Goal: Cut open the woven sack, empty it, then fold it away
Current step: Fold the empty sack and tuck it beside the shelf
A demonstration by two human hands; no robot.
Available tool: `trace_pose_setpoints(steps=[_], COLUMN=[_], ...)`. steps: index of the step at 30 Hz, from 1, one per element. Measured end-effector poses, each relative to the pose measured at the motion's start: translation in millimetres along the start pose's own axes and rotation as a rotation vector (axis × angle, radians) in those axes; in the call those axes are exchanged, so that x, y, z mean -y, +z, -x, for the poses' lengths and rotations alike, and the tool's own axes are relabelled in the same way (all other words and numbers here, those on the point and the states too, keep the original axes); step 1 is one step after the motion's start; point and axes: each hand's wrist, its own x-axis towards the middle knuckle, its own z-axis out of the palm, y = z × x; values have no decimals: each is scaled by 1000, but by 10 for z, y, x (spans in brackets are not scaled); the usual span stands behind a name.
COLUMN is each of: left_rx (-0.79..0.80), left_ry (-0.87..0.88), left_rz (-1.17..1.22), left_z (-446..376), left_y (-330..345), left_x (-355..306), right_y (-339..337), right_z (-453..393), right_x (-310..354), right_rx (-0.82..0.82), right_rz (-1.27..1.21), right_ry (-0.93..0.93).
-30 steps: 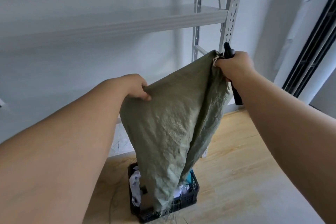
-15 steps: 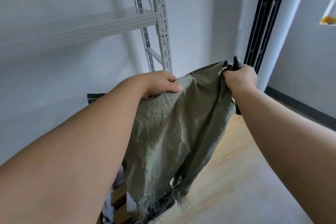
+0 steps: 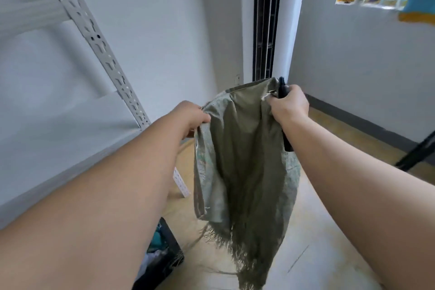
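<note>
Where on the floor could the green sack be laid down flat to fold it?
The widest bare wooden floor shows to the right of the hanging sack, toward the dark skirting along the right wall. Another strip lies behind the sack, near the shelf post. The lower left is crowded: the black crate of clothes sits there.

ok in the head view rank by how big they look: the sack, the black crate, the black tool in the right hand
1. sack
2. black crate, partly hidden behind the left arm
3. black tool, mostly hidden by the right hand
</note>
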Motion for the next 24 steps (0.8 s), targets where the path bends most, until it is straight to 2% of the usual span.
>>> trace_pose_setpoints(steps=[2,4,5,9,11,15,18,20,24], left_rx=[-89,-138,-125,39,101,241,381,493,764], left_ry=[-65,-117,-132,-95,-32,60,64,115,261], left_rz=[179,342,403,498,570,699,804,756,544], left_z=[-194,-366,-442,-676,-801,-1000,-1123,-1178,-1343], left_y=[93,181,237,519,658,879,862,767,491], left_x=[82,111,103,-79,-182,-335,-371,-361,-155], right_y=[8,24,41,160,243,440,667,813,1076], right_z=[-52,-93,-112,-177,-223,-416,-650,-818,-1112], right_x=[-82,-156,-190,-285,-328,-370,-388,-414,-429], right_rx=[224,519,602,666,694,593,313,191,165], right_rz=[5,-148,-209,-52,-109,-165,-188,-202,-204], right_ry=[12,99,122,-10,13,32,86,143,252])
